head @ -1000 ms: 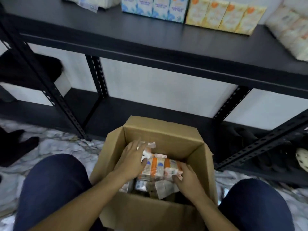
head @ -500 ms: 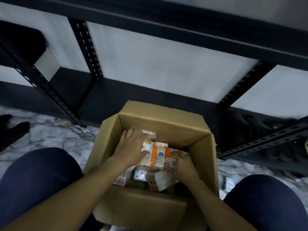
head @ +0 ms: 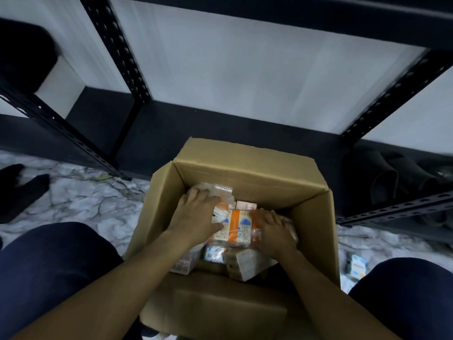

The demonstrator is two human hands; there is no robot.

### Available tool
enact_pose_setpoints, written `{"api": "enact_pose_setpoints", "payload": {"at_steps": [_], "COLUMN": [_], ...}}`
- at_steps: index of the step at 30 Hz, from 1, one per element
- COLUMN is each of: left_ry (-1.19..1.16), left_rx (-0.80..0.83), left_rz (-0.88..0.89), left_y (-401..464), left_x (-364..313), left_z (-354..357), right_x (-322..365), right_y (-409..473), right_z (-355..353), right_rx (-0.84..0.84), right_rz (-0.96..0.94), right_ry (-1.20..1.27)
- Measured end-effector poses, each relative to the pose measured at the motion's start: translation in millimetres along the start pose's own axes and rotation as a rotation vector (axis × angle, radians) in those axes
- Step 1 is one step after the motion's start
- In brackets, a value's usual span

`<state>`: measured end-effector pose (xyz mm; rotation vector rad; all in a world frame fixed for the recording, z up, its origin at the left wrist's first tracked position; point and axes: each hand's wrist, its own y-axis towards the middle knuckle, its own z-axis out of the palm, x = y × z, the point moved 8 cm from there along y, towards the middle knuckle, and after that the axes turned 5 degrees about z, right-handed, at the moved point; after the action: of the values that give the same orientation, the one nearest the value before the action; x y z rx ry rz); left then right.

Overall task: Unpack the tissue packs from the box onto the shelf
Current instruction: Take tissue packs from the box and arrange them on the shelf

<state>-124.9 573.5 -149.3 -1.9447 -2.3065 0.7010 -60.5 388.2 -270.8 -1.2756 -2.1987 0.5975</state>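
Presently catalogued, item by item:

Box: an open brown cardboard box stands on the floor between the person's knees, its flaps folded outward, its far flap close to the bottom of the shelf.

Orange tissue pack: a plastic-wrapped bundle with orange and blue print, the orange tissue pack, lies on top of the box's contents, between the two hands.

Other packs: further wrapped packs lie beneath and nearer the person, pale and brownish in the dim light; their print cannot be read. A pinkish pack shows just behind the orange one.

Left hand: the left hand reaches into the box, palm down, fingers spread over crinkled clear wrapping at the left end of the bundle, thumb against the orange pack's left side. Whether the fingers curl round it is not clear.

Right hand: the right hand lies on the right end of the orange tissue pack, fingers bent over its edge and holding it.

Shelf: a black metal shelf with perforated uprights stands against a white wall; only its lower part is in view.

Floor: marbled white floor lies on either side of the box.

Dark shoes: dark shoes sit on the lowest level at right.
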Motion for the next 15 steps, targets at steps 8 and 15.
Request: {"api": "enact_pose_setpoints", "payload": {"at_steps": [8,15], "left_ry": [0.048,0.045], "left_rx": [0.005,-0.022], "left_rz": [0.001,0.002], "left_y": [2,-1], "left_x": [0,1], "left_z": [-1,-8], "right_x": [11,25], "right_y": [2,-12], "right_z": [-9,-34], "right_rx": [-0.04,-0.116], "right_rz": [0.0,0.038], "right_ry": [-0.105,-0.099]}}
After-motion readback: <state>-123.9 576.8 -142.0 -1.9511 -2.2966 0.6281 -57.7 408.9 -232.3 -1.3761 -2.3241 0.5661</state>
